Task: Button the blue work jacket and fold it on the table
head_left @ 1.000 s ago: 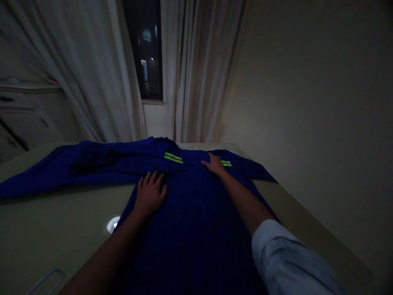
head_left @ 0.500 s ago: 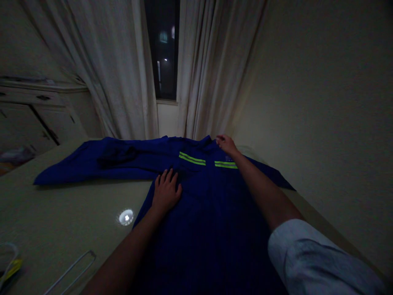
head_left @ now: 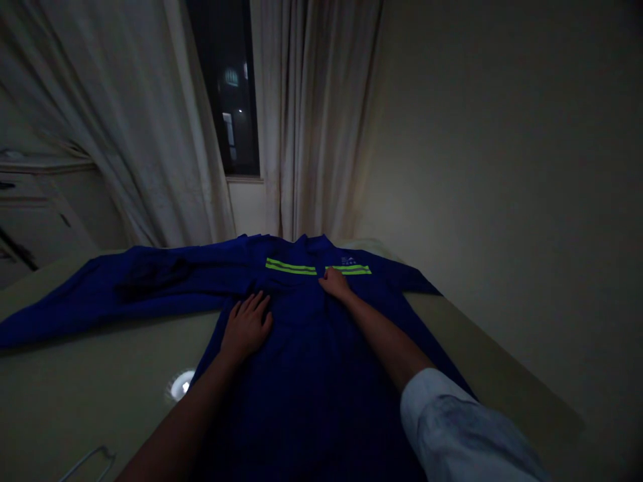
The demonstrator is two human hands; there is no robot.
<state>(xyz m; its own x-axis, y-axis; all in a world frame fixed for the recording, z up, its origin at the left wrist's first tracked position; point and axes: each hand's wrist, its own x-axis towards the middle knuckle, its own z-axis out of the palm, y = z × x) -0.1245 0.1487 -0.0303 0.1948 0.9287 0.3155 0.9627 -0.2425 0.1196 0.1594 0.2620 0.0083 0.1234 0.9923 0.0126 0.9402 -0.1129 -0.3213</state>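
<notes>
A dark blue work jacket [head_left: 311, 375] with two neon green stripes [head_left: 291, 266] across the chest lies spread on a pale bed or table surface [head_left: 90, 375]. One sleeve stretches out to the left [head_left: 100, 294]. My left hand [head_left: 246, 325] lies flat on the cloth, fingers spread, on the left of the chest. My right hand [head_left: 334, 284] rests on the jacket just below the stripes near the middle, fingers bent down onto the fabric; whether it pinches cloth I cannot tell.
White curtains [head_left: 151, 134] hang behind with a dark window [head_left: 226, 87] between them. A plain wall stands on the right. A small round bright spot [head_left: 178, 385] shows on the surface left of the jacket. A wire hanger [head_left: 85, 462] lies at the lower left.
My right hand has come back from the collar to the chest just under the stripes. My left hand has stayed flat on the jacket. The view has shifted.
</notes>
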